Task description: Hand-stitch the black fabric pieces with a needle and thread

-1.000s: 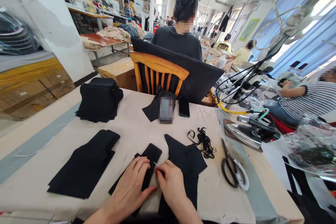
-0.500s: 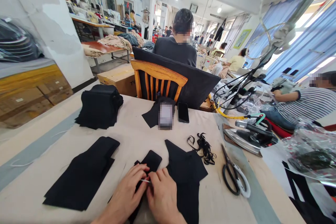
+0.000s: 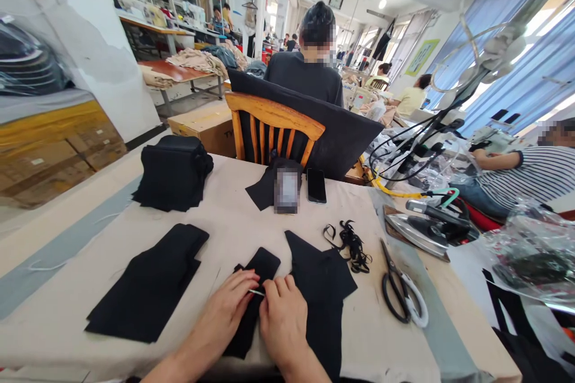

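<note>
A narrow black fabric piece (image 3: 262, 263) lies on the cloth-covered table (image 3: 242, 197) under both hands. My left hand (image 3: 229, 305) is closed with its fingertips pinched on one end of a thin white stick (image 3: 256, 292). At the stick's other end, my right hand (image 3: 284, 318) is closed too, its fingers bent down and its thumb partly hidden. The stick lies across the fabric; its exact kind is too small to tell. To the left rests a stack of black fabric pieces (image 3: 146, 284). Close by on the right, more black cut pieces (image 3: 317, 293) overlap.
A taller black fabric stack (image 3: 173, 173) stands at the back left. Black strips (image 3: 353, 248), scissors (image 3: 399, 287) and an iron (image 3: 417, 230) lie to the right. A phone (image 3: 316, 185) is near the far edge, before a wooden chair (image 3: 274, 114) and a seated person (image 3: 305, 78).
The view has shifted slightly. My hands are a little farther apart, and more of the black fabric and the white stick shows between them.
</note>
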{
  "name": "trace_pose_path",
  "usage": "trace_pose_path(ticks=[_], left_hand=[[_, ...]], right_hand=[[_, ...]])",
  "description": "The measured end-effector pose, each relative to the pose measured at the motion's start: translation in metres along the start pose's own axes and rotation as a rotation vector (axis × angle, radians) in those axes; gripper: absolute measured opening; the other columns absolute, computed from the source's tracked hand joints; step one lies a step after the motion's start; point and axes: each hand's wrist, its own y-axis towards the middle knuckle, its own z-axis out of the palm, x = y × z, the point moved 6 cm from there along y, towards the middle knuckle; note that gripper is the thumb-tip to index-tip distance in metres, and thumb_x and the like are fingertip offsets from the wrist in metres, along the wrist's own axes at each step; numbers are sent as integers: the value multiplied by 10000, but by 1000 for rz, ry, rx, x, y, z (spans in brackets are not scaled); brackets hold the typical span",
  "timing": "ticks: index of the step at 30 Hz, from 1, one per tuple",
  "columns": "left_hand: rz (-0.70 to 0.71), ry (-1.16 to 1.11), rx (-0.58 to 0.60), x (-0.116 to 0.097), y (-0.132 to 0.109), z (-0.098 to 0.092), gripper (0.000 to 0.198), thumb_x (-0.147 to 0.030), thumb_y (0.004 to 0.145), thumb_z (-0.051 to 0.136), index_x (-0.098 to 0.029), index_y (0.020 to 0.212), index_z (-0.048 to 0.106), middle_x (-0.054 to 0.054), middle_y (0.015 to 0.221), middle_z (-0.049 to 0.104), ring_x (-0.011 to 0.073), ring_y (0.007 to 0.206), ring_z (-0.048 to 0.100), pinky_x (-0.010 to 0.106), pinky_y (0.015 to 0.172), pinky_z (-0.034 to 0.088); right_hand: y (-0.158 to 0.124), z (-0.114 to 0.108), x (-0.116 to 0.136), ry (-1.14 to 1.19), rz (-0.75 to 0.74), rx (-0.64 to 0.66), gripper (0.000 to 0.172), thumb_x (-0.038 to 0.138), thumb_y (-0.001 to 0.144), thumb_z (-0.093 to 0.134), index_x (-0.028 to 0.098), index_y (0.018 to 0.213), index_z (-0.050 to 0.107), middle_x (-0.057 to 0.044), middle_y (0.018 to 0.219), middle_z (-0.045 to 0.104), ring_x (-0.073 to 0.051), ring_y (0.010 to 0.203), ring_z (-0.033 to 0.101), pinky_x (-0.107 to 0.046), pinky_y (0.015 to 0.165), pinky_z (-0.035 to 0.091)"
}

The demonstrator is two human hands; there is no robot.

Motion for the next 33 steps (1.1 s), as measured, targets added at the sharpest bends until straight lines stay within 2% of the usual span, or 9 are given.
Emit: trace_pose_path(ticks=[5,8,12,17,22,27,33], left_hand=[[11,0,30,-2,-1,1,312,-145,925,400,-192,1068,673,81,1178,709,221,1161,616,440,1022,487],[21,12,38,-1,-1,1,355,-101,914,367,-180,1075,673,92,1183,706,219,1164,615,444,1030,479],[33,37,38,1,-3,4,335,-116,913,394,-177,1082,676,98,1189,706,232,1166,615,456,1028,480],[48,70,28,2,-5,6,368,-78,881,393,-169,1109,667,109,1198,703,238,1162,621,457,1019,489],[64,89,34,-1,-3,3,352,-90,888,416,-181,1118,666,103,1196,702,241,1155,627,446,1003,502],[87,99,50,-3,-3,2,368,-78,881,434,-214,1133,665,83,1200,695,244,1161,621,463,999,499],[91,124,49,-4,-4,4,368,-72,887,451,-236,1135,666,74,1210,681,254,1171,608,468,995,503]], right_hand=[[-1,-2,0,65,24,41,282,140,695,632,193,969,591,-52,906,614,-260,865,514,-377,716,455],[0,-2,0,31,31,43,238,111,702,617,206,919,599,-44,877,615,-256,846,518,-368,690,451],[0,-1,2,-6,29,-2,248,49,691,582,216,873,604,-38,839,612,-248,817,521,-358,677,444],[2,2,5,-13,68,-5,188,104,703,617,216,852,600,-45,857,624,-264,818,533,-378,666,453],[2,0,3,-33,103,-6,299,-23,662,555,210,845,594,-43,837,623,-256,808,545,-375,684,465],[1,-2,-3,-44,156,-7,236,40,670,621,196,845,591,-57,855,623,-280,829,555,-403,683,486],[-3,-4,-8,-83,109,-30,239,-4,681,593,210,789,583,-36,814,615,-252,805,555,-360,656,481]])
